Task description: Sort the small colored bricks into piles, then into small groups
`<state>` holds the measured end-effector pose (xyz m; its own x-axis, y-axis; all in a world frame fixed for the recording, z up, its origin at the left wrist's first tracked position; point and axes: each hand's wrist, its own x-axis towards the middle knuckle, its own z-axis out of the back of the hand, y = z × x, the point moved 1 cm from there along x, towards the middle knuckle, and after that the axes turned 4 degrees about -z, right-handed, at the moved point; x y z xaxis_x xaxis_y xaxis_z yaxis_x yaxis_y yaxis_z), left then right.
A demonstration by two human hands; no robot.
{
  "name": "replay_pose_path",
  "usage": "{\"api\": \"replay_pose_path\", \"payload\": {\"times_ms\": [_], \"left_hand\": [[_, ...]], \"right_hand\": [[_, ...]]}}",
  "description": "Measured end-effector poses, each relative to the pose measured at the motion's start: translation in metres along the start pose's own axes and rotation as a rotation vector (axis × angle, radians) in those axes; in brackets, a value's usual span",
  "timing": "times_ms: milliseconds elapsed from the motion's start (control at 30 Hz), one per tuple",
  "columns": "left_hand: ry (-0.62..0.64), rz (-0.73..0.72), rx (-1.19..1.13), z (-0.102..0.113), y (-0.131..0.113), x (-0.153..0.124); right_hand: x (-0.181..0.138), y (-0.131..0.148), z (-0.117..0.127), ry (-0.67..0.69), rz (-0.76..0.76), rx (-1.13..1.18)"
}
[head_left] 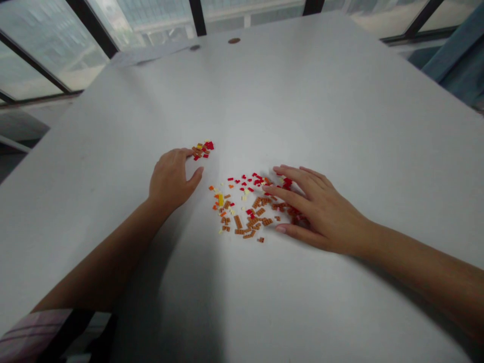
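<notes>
Small toy building bricks [254,222] in brown, red, orange, yellow and pale cream lie loose on the white table [340,111]. Over the right part of this spread is my right hand [319,212], fingers apart and palm down, hiding some red and brown bricks beneath it. A smaller heap of bricks [203,150], mostly brown and red, sits farther off to the left. My left hand [172,179] rests beside that heap, its fingertips at the near left edge and its thumb stretched out. Nothing shows in either hand's grasp.
Two round discs or holes, one brown [234,41] and one grey [194,48], are at the far end of the table. Beyond stand dark-framed windows [198,17]. A blue curtain-like cloth [459,60] hangs past the right edge.
</notes>
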<state>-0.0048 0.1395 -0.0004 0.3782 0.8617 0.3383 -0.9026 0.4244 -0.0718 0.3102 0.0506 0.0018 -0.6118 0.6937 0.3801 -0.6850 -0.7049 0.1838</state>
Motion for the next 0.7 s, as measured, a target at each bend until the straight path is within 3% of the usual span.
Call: {"api": "replay_pose_path", "payload": {"times_ms": [700], "left_hand": [[0.015, 0.003, 0.01, 0.0043, -0.0034, -0.0015]], "right_hand": [[-0.0028, -0.0008, 0.002, -0.01, -0.086, -0.016]]}}
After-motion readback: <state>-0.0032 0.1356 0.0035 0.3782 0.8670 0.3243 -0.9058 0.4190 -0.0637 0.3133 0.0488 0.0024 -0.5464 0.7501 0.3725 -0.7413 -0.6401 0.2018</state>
